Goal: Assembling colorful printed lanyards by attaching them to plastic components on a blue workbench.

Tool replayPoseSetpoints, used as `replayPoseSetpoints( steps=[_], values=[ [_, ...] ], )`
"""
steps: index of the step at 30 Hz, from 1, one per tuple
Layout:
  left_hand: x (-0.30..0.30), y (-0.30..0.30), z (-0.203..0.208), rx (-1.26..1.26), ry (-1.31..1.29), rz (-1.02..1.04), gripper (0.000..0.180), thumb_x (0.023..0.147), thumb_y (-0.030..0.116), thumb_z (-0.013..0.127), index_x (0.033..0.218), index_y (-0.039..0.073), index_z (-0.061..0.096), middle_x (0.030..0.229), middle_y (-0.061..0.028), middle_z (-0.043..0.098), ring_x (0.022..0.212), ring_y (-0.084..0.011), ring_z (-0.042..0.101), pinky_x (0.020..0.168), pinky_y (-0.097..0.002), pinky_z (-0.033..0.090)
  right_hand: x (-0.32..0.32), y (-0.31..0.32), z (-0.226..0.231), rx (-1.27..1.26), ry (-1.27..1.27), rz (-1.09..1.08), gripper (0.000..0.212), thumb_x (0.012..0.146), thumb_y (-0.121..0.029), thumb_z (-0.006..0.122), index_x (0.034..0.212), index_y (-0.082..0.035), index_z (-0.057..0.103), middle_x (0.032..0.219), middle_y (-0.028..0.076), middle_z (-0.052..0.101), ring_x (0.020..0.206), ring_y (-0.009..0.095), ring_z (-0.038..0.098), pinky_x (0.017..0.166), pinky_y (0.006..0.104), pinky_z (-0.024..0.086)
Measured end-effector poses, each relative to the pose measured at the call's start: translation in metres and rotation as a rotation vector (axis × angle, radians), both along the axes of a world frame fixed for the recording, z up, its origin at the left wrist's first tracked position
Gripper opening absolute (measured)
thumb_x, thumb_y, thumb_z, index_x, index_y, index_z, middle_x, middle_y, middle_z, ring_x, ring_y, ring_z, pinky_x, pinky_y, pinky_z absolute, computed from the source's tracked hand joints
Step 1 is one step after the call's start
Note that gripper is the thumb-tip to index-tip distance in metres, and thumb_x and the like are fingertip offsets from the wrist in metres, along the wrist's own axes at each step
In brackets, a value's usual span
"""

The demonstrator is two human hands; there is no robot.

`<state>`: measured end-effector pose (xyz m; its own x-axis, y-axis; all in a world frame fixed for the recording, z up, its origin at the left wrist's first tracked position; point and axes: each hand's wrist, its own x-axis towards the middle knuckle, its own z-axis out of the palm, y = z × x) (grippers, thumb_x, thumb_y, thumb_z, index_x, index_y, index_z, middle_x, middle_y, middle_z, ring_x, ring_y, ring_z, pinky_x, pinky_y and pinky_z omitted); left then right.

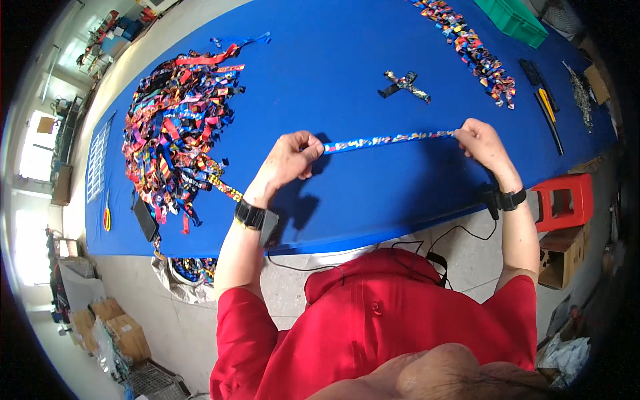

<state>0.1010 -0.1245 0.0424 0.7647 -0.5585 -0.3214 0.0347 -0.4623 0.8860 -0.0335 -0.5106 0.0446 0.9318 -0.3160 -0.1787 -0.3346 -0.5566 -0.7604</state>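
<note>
A blue patterned ribbon strap (pixel 390 139) is stretched nearly straight between my two hands, above the blue tabletop. My left hand (pixel 291 159) pinches its left end between thumb and fingers. At the other end, my right hand (pixel 483 144) grips the strap with curled fingers. To the left lies a big heap of colourful printed straps (pixel 180 127), one yellow patterned strap trailing toward my left wrist. Beyond the held strap, a small crossed bundle of dark straps (pixel 405 87) rests on the table.
A row of folded straps (pixel 470 50) runs along the far right, near a green crate (pixel 513 20). Black and yellow tools (pixel 545 107) lie at the right edge. Yellow-handled scissors (pixel 107 217) are at the left edge. A red stool (pixel 565 202) stands right of the table (pixel 320 73).
</note>
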Motion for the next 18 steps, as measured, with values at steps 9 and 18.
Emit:
replayPoseSetpoints(
  steps=[9,18],
  values=[
    [0.025,-0.014,-0.007,-0.155,0.145,0.011,0.017,0.096,0.017,0.059,0.090,0.001,0.061,0.069,0.0000,0.056,0.053,-0.0071,0.052,0.046,-0.0223,0.042,0.020,0.042,0.023,-0.513,-0.383,0.051,0.018,0.085,-0.015,0.066,0.099,-0.003,0.062,0.097,0.013,0.063,0.092,0.030,0.062,0.083,0.0376,0.050],
    [0.033,-0.019,-0.002,-0.501,0.348,-0.083,0.015,0.098,0.016,0.057,0.096,0.002,0.062,0.075,-0.0024,0.060,0.052,-0.0069,0.052,0.046,-0.0198,0.041,0.091,0.136,0.012,-0.095,-0.563,0.637,0.026,0.085,-0.005,0.063,0.111,-0.001,0.062,0.113,0.016,0.064,0.107,0.032,0.061,0.095,0.0360,0.046]
  ],
)
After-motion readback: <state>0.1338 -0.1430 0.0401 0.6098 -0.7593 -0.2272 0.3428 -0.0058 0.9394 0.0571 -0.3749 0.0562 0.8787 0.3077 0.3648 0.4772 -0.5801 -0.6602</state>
